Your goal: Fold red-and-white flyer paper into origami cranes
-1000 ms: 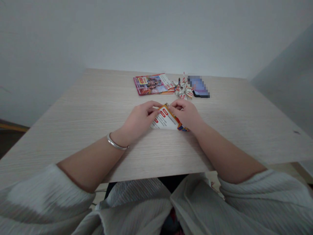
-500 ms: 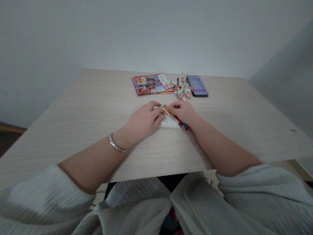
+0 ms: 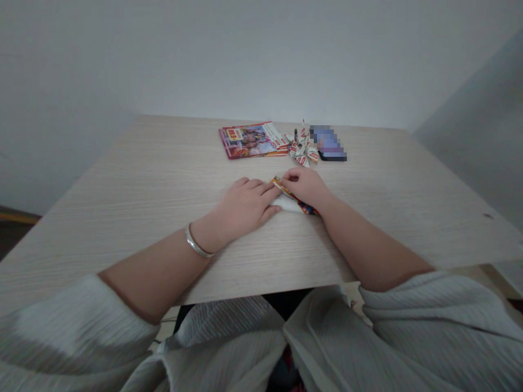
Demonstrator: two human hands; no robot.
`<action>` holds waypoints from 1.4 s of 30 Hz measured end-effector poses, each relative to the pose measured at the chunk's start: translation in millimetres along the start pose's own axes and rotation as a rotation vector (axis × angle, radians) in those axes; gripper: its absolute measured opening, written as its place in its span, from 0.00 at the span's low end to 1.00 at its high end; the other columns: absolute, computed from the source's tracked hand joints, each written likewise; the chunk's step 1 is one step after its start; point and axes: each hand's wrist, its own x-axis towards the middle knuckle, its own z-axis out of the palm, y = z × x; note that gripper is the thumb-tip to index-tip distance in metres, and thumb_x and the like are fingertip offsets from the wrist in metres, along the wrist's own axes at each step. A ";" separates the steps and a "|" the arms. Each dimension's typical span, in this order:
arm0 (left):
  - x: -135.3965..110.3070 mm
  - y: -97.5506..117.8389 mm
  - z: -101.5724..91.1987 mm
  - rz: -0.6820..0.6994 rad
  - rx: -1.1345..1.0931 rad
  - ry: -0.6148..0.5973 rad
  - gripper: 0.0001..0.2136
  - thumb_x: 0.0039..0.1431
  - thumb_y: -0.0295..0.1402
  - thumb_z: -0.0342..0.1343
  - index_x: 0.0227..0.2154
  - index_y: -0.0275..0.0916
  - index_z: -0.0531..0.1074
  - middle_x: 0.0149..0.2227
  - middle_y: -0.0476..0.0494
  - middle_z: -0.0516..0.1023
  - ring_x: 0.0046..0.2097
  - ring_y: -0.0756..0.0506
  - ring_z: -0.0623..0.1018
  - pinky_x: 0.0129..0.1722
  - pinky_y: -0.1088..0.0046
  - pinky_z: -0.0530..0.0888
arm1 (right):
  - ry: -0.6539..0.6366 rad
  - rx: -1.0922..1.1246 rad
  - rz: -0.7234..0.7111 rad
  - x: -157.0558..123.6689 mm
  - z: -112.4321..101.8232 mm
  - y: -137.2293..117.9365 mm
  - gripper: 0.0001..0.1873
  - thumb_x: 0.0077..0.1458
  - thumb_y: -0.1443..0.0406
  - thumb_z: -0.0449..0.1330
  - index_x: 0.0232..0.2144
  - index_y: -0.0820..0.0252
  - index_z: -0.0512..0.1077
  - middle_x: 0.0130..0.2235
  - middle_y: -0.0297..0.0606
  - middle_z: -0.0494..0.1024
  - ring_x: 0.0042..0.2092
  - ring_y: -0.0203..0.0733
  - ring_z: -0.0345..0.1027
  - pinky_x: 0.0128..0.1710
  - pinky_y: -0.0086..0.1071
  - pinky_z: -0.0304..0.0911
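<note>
A printed leaflet point(image 3: 289, 203), white with an orange and dark coloured strip along one side, lies partly folded on the table between my hands. My left hand point(image 3: 247, 209), a silver bangle at its wrist, rests flat with fingers stretched out. Its fingertips press on the leaflet's left part and cover it. Fingers curled, my right hand point(image 3: 307, 188) pinches the coloured folded edge near its upper end. The leaflet's far right corner is partly under the right wrist.
Beyond my hands lies a stack of colourful leaflets point(image 3: 253, 140). Beside it are a folded paper shape with several pointed petals point(image 3: 303, 148) and a phone point(image 3: 329, 144) with a blurred screen. The pale wooden table point(image 3: 134, 179) meets a wall at the back.
My left hand has flattened and its fingers have slid right over the leaflet, covering more of the white face and red print. The right hand keeps its pinch in nearly the same place.
</note>
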 end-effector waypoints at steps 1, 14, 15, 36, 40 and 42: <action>-0.5 0.0 0.6 0.012 -0.005 0.004 0.24 0.74 0.42 0.47 0.63 0.32 0.72 0.61 0.28 0.79 0.58 0.32 0.79 0.59 0.50 0.72 | 0.006 0.004 -0.002 0.5 -0.1 0.8 0.09 0.62 0.63 0.63 0.31 0.59 0.82 0.36 0.40 0.86 0.39 0.42 0.75 0.40 0.34 0.64; -7.5 -11.9 15.4 0.125 -0.129 -0.023 0.28 0.74 0.46 0.48 0.67 0.32 0.66 0.68 0.23 0.68 0.67 0.31 0.71 0.68 0.49 0.67 | 0.063 -0.012 0.025 3.0 -0.5 5.7 0.09 0.61 0.64 0.63 0.32 0.59 0.82 0.35 0.38 0.85 0.36 0.41 0.74 0.38 0.34 0.62; -7.6 -13.0 16.7 0.133 -0.131 -0.023 0.29 0.74 0.47 0.47 0.68 0.31 0.65 0.68 0.22 0.68 0.68 0.30 0.70 0.69 0.48 0.66 | 0.068 -0.012 0.023 3.4 0.3 6.8 0.09 0.61 0.63 0.62 0.32 0.59 0.82 0.35 0.38 0.85 0.36 0.41 0.74 0.38 0.34 0.63; -10.5 -13.7 19.3 0.190 -0.143 -0.082 0.35 0.75 0.50 0.43 0.72 0.26 0.59 0.75 0.18 0.54 0.77 0.28 0.56 0.74 0.45 0.56 | 0.044 -0.090 -0.014 6.3 -4.9 12.2 0.11 0.63 0.61 0.62 0.35 0.59 0.83 0.36 0.37 0.86 0.37 0.41 0.74 0.38 0.33 0.61; -8.1 -9.8 14.4 0.192 -0.166 -0.116 0.31 0.75 0.48 0.46 0.73 0.37 0.59 0.76 0.22 0.54 0.77 0.27 0.55 0.71 0.35 0.58 | 0.013 -0.237 -0.046 4.6 -13.4 4.6 0.12 0.64 0.60 0.61 0.38 0.57 0.85 0.40 0.39 0.87 0.41 0.44 0.75 0.40 0.34 0.62; -6.7 -7.2 11.9 0.192 -0.169 -0.128 0.29 0.75 0.47 0.47 0.72 0.40 0.61 0.76 0.22 0.54 0.77 0.26 0.55 0.70 0.33 0.58 | -0.003 -0.344 -0.068 3.1 -17.4 -1.4 0.14 0.65 0.59 0.60 0.39 0.56 0.85 0.42 0.41 0.87 0.43 0.46 0.76 0.40 0.35 0.62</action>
